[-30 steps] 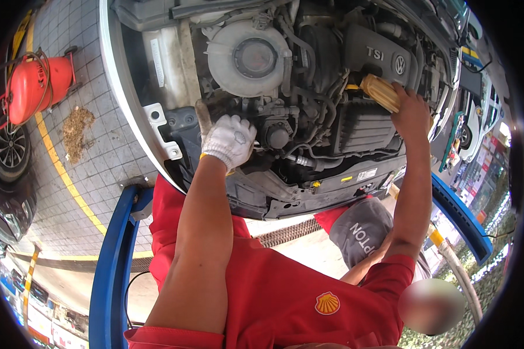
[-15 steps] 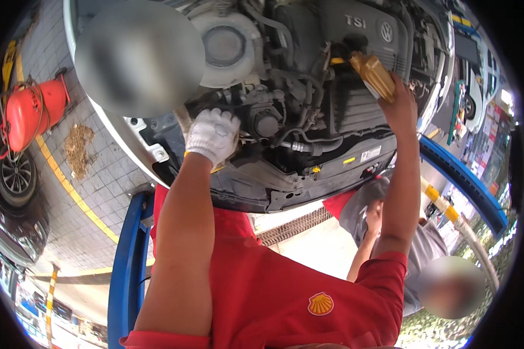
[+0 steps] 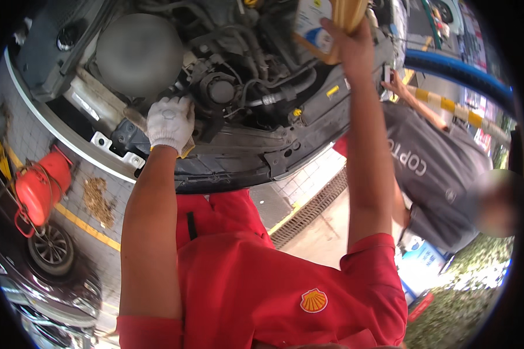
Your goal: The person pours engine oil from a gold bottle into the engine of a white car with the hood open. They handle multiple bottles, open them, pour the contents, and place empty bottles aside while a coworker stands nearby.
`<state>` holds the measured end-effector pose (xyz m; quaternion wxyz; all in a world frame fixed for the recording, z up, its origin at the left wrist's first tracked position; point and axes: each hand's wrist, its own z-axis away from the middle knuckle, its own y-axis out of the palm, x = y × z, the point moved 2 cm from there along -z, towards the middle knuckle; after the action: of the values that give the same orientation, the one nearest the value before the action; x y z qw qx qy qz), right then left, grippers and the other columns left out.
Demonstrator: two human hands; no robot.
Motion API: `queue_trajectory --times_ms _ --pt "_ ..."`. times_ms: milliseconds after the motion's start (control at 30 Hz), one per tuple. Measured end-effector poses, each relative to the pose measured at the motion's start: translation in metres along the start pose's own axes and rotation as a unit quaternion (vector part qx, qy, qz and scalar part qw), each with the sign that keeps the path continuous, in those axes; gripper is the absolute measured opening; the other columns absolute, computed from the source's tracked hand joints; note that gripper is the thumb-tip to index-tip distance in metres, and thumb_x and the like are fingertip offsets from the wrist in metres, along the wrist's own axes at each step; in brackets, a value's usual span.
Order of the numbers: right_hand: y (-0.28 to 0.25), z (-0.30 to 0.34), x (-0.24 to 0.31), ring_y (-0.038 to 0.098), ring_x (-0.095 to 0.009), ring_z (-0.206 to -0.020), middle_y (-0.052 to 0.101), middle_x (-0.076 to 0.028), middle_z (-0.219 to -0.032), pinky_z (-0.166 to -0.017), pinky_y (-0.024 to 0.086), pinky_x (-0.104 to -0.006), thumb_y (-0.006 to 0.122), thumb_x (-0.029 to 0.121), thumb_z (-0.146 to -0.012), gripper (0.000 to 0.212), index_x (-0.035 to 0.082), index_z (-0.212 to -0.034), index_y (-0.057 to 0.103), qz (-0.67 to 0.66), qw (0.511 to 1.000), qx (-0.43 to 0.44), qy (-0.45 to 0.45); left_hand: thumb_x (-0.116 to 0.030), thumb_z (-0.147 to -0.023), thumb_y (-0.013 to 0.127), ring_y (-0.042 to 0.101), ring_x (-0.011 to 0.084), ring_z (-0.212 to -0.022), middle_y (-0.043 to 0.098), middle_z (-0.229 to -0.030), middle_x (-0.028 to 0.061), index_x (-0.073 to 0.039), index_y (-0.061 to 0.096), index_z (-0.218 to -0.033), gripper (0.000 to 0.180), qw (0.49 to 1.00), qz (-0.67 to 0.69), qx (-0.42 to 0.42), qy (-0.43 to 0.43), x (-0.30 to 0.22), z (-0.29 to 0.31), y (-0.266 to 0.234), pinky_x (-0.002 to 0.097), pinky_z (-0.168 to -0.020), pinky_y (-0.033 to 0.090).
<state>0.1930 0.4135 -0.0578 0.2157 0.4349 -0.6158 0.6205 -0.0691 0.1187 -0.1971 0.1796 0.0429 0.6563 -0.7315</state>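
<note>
My right hand (image 3: 353, 49) is bare and wrapped round the lower part of a gold plastic oil bottle (image 3: 347, 16) with a white and blue label. The bottle is tilted over the open engine bay (image 3: 262, 87), and its upper end passes out of the frame. My left hand (image 3: 170, 123) wears a white knitted glove. Its fingers are curled down at the front left of the bay, beside a round black cap-like part (image 3: 220, 91). Whatever lies under those fingers is hidden. A ribbed hose (image 3: 269, 100) runs between the two arms.
A person in a grey shirt (image 3: 433, 163) stands close on my right, with a hand (image 3: 397, 85) at the car's edge. Beyond are a blue lift arm (image 3: 460, 68) and a yellow-white post (image 3: 448, 109). A red tank (image 3: 41, 189) and a dark car (image 3: 52, 250) are to the left.
My view has shifted toward the right. The bottle has turned to show its label and now sits higher in the picture. The grey-shirted person has straightened and reaches toward the car. My left hand stays at the bay's front.
</note>
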Motion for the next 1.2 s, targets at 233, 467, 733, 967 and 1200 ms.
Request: queue_trajectory --times_ms 233,467,733,967,1200 --pt "0.024 0.202 0.061 0.062 -0.021 -0.129 0.063 -0.012 -0.142 -0.109 0.052 -0.0372 0.088 0.006 -0.085 0.081 0.003 -0.153 0.044 -0.34 0.926 -0.008 0.165 -0.032 -0.101 0.071 0.076 0.03 -0.096 0.08 -0.101 0.0173 -0.002 0.077 -0.119 0.035 0.904 0.392 -0.089 -0.149 -0.014 0.034 -0.031 0.0417 -0.088 0.058" --pt "-0.002 0.355 0.061 0.055 -0.019 -0.135 0.059 -0.009 -0.146 -0.117 0.043 -0.0364 0.091 0.015 -0.083 0.094 0.004 -0.161 0.04 -0.378 0.872 0.235 0.204 -0.016 -0.086 0.092 0.073 0.0182 -0.109 0.075 -0.125 0.0117 0.002 0.064 -0.139 0.062 0.766 0.624 0.144 -0.055 -0.103 0.173 -0.089 0.0346 -0.096 0.059" --pt "-0.045 0.339 0.075 0.052 -0.032 -0.143 0.055 -0.017 -0.151 -0.123 0.038 -0.0439 0.082 0.026 -0.092 0.081 0.004 -0.16 0.044 -0.123 0.984 0.113 -0.055 -0.002 -0.079 0.093 0.076 0.0176 -0.097 0.077 -0.114 0.0099 0.002 0.065 -0.13 0.059 0.769 0.628 0.087 -0.086 -0.148 0.172 -0.109 0.0321 -0.083 0.064" --pt "-0.039 0.397 0.001 0.069 -0.031 -0.128 0.069 -0.018 -0.136 -0.109 0.054 -0.0416 0.074 0.02 -0.098 0.049 0.001 -0.141 0.061 -0.189 0.96 0.163 0.131 -0.002 -0.084 0.088 0.074 0.0182 -0.096 0.075 -0.114 0.0117 0.003 0.064 -0.127 0.049 0.771 0.629 -0.033 -0.1 -0.161 0.163 -0.14 0.0325 -0.084 0.062" --pt "-0.087 0.577 -0.126 0.075 -0.037 -0.105 0.078 -0.022 -0.11 -0.094 0.058 -0.0458 0.072 0.052 -0.094 0.057 -0.001 -0.117 0.076 0.073 0.864 0.326 0.378 -0.007 -0.088 0.085 0.072 0.0184 -0.081 0.072 -0.112 0.0098 -0.004 0.057 -0.135 0.055 0.735 0.662 -0.009 -0.147 -0.18 0.178 -0.088 0.0314 -0.062 0.06"
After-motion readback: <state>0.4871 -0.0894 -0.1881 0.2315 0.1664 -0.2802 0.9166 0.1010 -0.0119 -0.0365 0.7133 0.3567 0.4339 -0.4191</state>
